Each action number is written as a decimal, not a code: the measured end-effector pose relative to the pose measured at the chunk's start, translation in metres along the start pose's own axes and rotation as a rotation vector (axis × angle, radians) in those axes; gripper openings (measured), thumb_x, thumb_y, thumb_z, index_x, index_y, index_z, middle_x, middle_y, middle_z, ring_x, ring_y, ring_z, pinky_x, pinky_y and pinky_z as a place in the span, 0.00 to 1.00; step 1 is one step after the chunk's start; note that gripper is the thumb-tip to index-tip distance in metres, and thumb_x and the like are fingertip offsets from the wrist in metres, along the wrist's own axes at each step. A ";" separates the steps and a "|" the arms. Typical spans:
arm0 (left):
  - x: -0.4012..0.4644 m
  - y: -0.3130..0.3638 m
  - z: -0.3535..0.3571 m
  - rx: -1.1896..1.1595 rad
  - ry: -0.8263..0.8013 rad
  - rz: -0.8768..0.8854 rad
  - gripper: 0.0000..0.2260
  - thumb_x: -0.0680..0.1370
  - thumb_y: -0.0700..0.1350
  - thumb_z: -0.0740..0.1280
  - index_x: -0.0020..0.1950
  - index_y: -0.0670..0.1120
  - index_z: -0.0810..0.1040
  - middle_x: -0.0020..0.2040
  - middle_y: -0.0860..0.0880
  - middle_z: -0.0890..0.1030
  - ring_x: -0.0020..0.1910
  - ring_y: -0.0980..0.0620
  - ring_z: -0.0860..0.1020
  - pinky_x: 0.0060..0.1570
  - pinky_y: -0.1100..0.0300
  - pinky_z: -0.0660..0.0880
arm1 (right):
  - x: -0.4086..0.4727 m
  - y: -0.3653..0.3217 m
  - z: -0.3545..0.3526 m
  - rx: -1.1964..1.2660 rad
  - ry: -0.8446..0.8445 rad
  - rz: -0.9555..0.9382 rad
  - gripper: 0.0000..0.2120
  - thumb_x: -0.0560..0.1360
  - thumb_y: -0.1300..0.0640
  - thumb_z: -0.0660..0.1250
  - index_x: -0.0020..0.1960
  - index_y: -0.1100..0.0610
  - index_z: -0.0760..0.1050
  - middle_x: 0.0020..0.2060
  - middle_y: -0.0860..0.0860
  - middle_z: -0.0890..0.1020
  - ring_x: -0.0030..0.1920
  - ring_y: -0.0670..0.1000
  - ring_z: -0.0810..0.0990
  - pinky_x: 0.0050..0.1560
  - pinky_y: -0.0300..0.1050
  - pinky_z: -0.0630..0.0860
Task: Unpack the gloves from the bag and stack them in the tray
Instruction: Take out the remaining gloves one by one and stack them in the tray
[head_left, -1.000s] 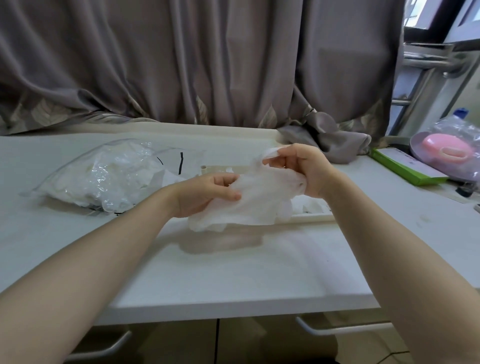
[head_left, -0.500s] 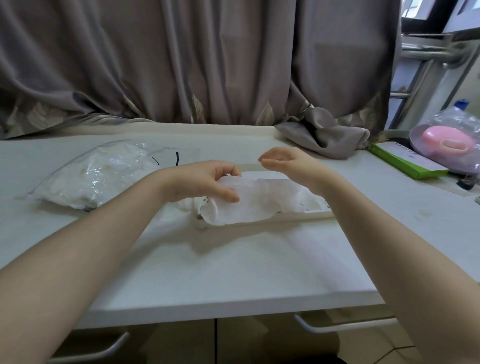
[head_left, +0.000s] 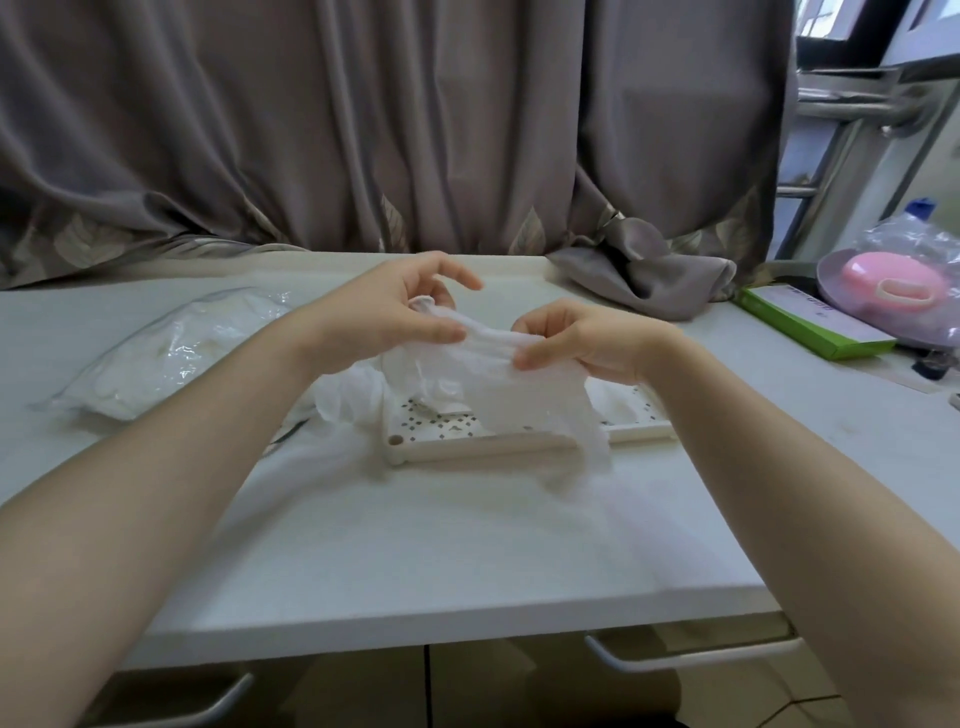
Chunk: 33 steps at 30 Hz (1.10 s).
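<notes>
both hands raised above the white worktop, over the tray. left hand pinches one end of a thin translucent white glove between thumb and fingers; index finger extended forward, free. right hand pinches the same glove at its other end, thumb against curled fingers. grip state: both hands grasping the glove, neither released. the upper edge of the glove is bunched into a taut band between the two hands; the rest hangs down as a loose sheet, its lower edge draping in front of the tray's near rim.

tray: cream, shallow, patterned perforated floor, lying flat on the worktop below the hands. more white glove material lies crumpled at the tray's left end, partly spilling over onto the worktop. whether any gloves lie flat inside the tray cannot be told; the held glove covers much of it.

bag: clear plastic, holding white gloves, on the worktop left of the tray, apart from both hands.

far right of worktop: green box, and a pink item on a round dish under clear wrap. grey curtain behind, one fold resting on the worktop's back edge.
</notes>
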<state>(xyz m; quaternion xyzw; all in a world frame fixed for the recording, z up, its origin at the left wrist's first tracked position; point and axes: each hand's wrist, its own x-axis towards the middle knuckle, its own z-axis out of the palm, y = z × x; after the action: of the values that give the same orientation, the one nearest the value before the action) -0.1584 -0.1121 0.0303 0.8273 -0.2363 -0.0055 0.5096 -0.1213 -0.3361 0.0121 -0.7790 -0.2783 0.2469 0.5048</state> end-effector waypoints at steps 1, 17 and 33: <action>0.001 -0.002 -0.001 -0.035 0.017 -0.006 0.16 0.73 0.32 0.69 0.55 0.49 0.75 0.39 0.51 0.73 0.31 0.61 0.73 0.32 0.72 0.69 | -0.002 0.001 -0.004 0.019 0.003 -0.010 0.02 0.66 0.62 0.68 0.37 0.57 0.76 0.31 0.49 0.80 0.32 0.47 0.79 0.34 0.37 0.75; 0.023 -0.040 0.018 -0.676 0.273 -0.256 0.06 0.79 0.39 0.60 0.46 0.47 0.73 0.38 0.49 0.78 0.34 0.53 0.78 0.34 0.60 0.76 | -0.034 0.033 -0.037 0.507 0.414 0.073 0.04 0.78 0.62 0.62 0.44 0.58 0.72 0.33 0.54 0.81 0.31 0.50 0.82 0.38 0.45 0.81; 0.057 -0.005 0.020 -0.426 0.175 -0.012 0.25 0.78 0.29 0.54 0.32 0.47 0.83 0.41 0.51 0.85 0.46 0.55 0.82 0.50 0.60 0.77 | 0.004 0.031 -0.040 0.284 0.059 -0.031 0.15 0.65 0.60 0.74 0.46 0.61 0.71 0.38 0.54 0.78 0.36 0.49 0.78 0.40 0.40 0.74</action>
<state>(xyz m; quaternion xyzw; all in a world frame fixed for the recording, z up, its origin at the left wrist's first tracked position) -0.1106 -0.1501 0.0294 0.7000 -0.1797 0.0133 0.6911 -0.0863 -0.3696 -0.0024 -0.7022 -0.2377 0.2527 0.6217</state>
